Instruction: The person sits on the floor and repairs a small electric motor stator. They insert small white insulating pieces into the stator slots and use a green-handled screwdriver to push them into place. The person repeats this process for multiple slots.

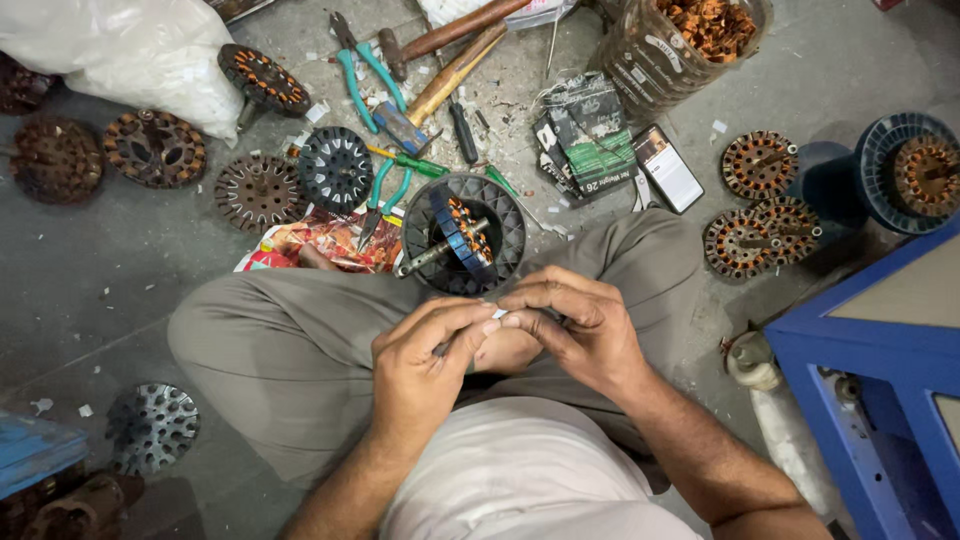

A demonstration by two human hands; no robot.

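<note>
I sit cross-legged on the floor. My left hand (425,355) and my right hand (572,322) meet over my lap, fingertips pinching a small pale strip (499,314) between them. Just beyond my hands a motor stator (462,233) with blue insulation and copper windings stands on edge on its shaft inside a round black housing (505,218). The strip is mostly hidden by my fingers.
Several wound stators (760,164) lie right; bare cores (258,192) and a black fan-like disc (335,166) lie left. Teal-handled pliers (365,75), hammers (455,72), a screwdriver (462,133), a phone (668,168), a jar of copper scraps (690,45), a blue spool (900,172), a blue cabinet (880,380) and a white sack (130,50) surround me.
</note>
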